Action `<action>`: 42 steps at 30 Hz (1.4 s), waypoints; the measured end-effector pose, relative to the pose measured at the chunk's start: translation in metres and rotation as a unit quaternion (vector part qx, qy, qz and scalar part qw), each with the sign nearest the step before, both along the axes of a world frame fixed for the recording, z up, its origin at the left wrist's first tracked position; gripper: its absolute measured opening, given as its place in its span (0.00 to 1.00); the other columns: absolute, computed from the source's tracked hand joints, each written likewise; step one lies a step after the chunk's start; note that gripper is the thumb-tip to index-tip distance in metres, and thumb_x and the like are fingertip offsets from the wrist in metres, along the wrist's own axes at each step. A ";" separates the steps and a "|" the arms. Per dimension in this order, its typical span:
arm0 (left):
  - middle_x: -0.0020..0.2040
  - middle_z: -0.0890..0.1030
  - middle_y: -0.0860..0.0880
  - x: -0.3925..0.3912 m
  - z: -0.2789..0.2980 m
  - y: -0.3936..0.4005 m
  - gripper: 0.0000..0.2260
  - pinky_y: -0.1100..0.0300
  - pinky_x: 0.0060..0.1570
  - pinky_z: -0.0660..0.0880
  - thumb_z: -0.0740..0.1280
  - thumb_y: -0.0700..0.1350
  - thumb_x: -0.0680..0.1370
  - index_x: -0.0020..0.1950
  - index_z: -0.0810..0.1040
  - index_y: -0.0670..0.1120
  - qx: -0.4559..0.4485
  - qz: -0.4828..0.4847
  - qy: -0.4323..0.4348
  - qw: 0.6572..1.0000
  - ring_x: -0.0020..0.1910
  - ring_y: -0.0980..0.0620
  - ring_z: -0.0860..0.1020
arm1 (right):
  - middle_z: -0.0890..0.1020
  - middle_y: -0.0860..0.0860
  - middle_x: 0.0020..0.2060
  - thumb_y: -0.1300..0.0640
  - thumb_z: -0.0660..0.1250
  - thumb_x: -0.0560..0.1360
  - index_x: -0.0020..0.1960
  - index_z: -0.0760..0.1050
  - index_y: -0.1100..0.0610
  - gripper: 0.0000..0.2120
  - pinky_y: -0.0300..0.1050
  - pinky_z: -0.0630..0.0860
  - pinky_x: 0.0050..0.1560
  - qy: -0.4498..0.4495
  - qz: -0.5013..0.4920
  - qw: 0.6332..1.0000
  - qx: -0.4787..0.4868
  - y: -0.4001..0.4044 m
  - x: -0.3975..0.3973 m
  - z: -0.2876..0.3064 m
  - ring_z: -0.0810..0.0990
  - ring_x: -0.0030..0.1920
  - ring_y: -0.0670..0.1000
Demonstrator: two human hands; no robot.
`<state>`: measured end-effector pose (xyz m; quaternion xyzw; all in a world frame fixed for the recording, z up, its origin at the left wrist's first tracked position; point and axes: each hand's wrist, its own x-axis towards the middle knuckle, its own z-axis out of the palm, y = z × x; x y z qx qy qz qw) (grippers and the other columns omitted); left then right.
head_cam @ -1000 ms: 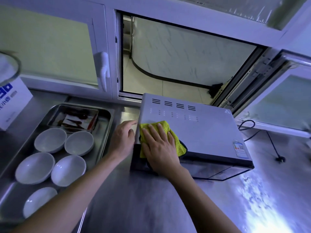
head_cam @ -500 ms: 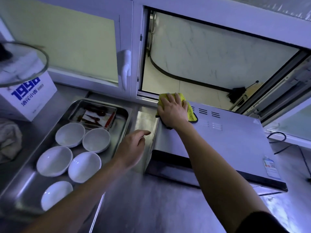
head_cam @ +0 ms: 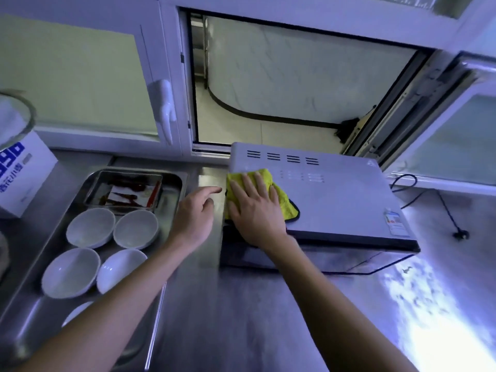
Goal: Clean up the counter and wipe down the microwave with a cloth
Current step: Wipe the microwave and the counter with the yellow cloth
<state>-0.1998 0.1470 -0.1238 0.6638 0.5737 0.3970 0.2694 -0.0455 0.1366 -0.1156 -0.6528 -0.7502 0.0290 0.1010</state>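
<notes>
Here we press our right hand [head_cam: 255, 210] flat, fingers straight, on the yellow cloth [head_cam: 264, 181], which lies on the near left corner of the microwave [head_cam: 335, 194] top. Our left hand [head_cam: 194, 216] hovers just beside the microwave's left side, fingers loosely curled, holding nothing. The microwave stands on the steel counter [head_cam: 241, 318]; white bowls [head_cam: 91, 230] sit in a tray [head_cam: 35, 310] to the left.
</notes>
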 end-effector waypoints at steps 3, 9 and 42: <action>0.51 0.84 0.45 0.011 0.001 0.002 0.17 0.64 0.49 0.69 0.61 0.30 0.75 0.57 0.83 0.44 0.038 -0.012 0.008 0.999 0.50 0.46 0.80 | 0.66 0.50 0.75 0.46 0.56 0.81 0.72 0.67 0.50 0.21 0.64 0.63 0.70 -0.001 -0.033 0.998 0.059 -0.039 0.009 -0.007 0.57 0.78 0.58; 0.56 0.83 0.48 0.045 0.008 0.007 0.15 0.56 0.62 0.73 0.58 0.36 0.77 0.57 0.82 0.44 0.117 -0.136 0.082 0.980 0.59 0.48 0.78 | 0.66 0.49 0.76 0.45 0.57 0.82 0.74 0.68 0.50 0.21 0.63 0.61 0.71 0.013 -0.118 0.986 0.120 -0.089 0.035 -0.033 0.57 0.79 0.56; 0.71 0.73 0.47 0.234 0.015 -0.023 0.22 0.46 0.66 0.66 0.58 0.44 0.75 0.67 0.78 0.48 0.192 -0.484 0.303 0.799 0.72 0.49 0.69 | 0.45 0.53 0.81 0.49 0.50 0.83 0.81 0.49 0.56 0.29 0.44 0.38 0.77 0.554 -0.489 0.566 0.366 -0.091 0.208 -0.090 0.39 0.80 0.51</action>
